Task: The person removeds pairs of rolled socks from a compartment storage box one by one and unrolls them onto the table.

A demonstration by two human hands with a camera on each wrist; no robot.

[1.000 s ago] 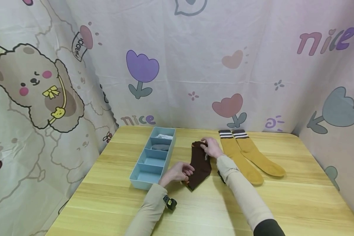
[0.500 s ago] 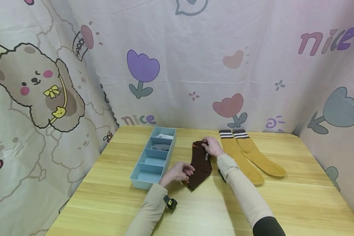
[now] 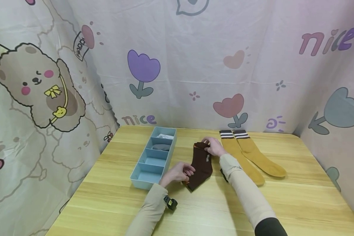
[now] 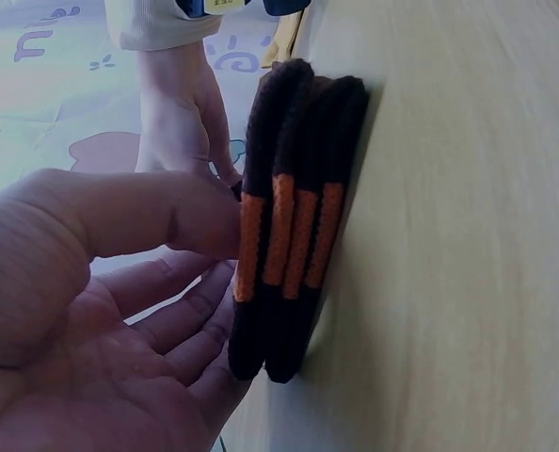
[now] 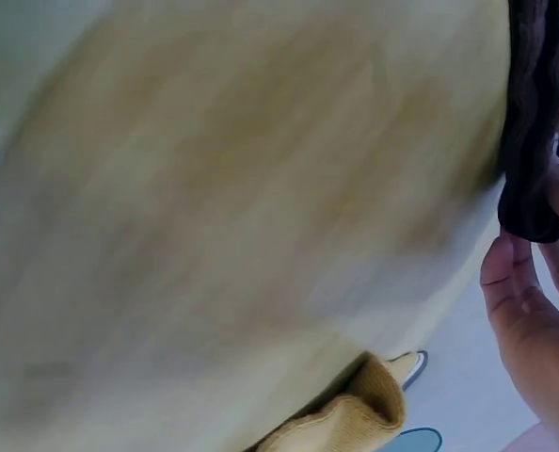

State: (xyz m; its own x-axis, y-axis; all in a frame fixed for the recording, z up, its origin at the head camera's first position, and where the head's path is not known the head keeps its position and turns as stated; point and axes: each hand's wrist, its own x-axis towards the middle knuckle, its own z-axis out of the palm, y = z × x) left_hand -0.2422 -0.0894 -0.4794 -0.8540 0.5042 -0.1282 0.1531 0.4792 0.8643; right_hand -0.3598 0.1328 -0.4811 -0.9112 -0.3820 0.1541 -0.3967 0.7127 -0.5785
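Note:
A pair of dark brown socks (image 3: 202, 165), stacked one on the other, lies on the wooden table with lettering along its side. My right hand (image 3: 214, 147) pinches the cuff end, its thumb over the brown knit (image 5: 532, 113) in the right wrist view. At the toe end is my left hand (image 3: 178, 173), its fingers loosely bent. The left wrist view has one of that hand's digits touching the upper sock's face, the others extended beside it. Orange bands (image 4: 251, 247) mark the stacked edges there.
Left of the socks stands a light blue divided box (image 3: 141, 184), with a white item (image 3: 165, 136) and a grey one (image 3: 161, 147) in its two far compartments. Two mustard socks (image 3: 258, 157) with striped cuffs lie flat to the right. A printed curtain (image 3: 180, 82) backs the table.
My right hand has shifted slightly to the right, and the cuff end of the brown socks has moved with it. The left hand stays in place at the toe.

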